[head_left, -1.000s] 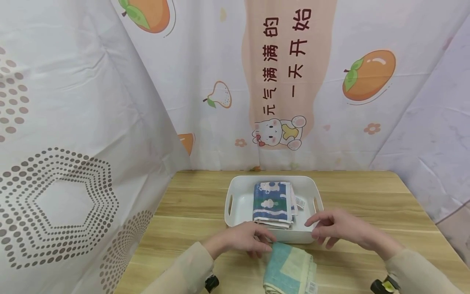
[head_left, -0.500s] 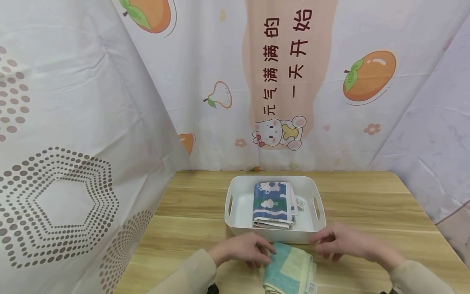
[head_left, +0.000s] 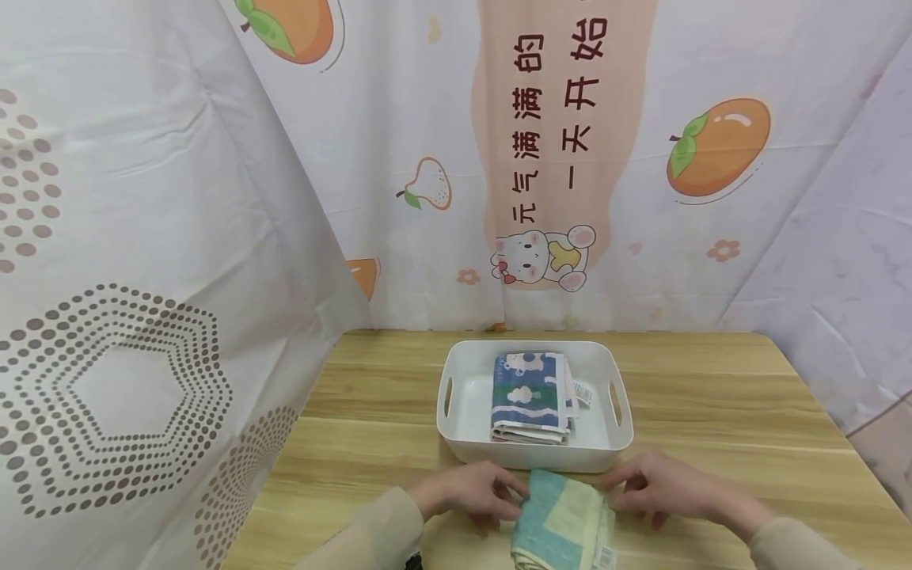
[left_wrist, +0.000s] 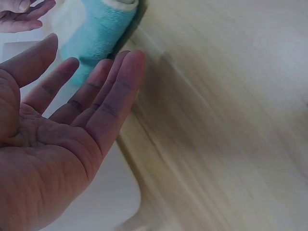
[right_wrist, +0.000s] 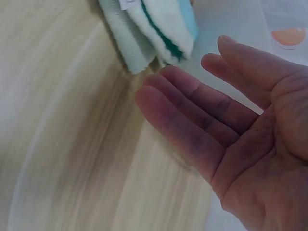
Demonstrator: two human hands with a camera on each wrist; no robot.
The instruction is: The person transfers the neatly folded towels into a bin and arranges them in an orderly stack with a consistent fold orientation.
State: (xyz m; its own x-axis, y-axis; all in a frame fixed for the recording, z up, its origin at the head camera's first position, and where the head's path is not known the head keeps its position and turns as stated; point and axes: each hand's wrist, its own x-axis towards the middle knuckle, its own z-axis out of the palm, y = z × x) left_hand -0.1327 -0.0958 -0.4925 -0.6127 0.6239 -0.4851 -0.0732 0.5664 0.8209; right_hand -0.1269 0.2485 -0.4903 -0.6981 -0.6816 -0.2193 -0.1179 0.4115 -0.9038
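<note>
A folded teal and pale yellow towel [head_left: 559,522] lies on the table in front of the white basket, a white tag at its lower right. My left hand [head_left: 479,492] is at the towel's left side, fingers loosely bent; in the left wrist view the palm is bare and the fingertips [left_wrist: 130,62] come close to the teal cloth [left_wrist: 98,36]. On the towel's right side is my right hand [head_left: 659,487], slightly blurred. The right wrist view shows its relaxed fingers [right_wrist: 183,108] near the towel's folded edge [right_wrist: 163,29], holding nothing. Whether either hand touches the cloth I cannot tell.
Behind the towel stands the white basket [head_left: 463,448] with side handle holes. A folded blue patterned towel [head_left: 529,396] with a tag lies inside it. The wooden table [head_left: 712,396] ends at a printed curtain [head_left: 427,277] at the back; another curtain [head_left: 142,237] hangs on the left.
My right hand has come down from the basket's front right rim to the teal towel's right side. My left hand has shifted slightly lower beside the towel. Both towels and the basket stay put.
</note>
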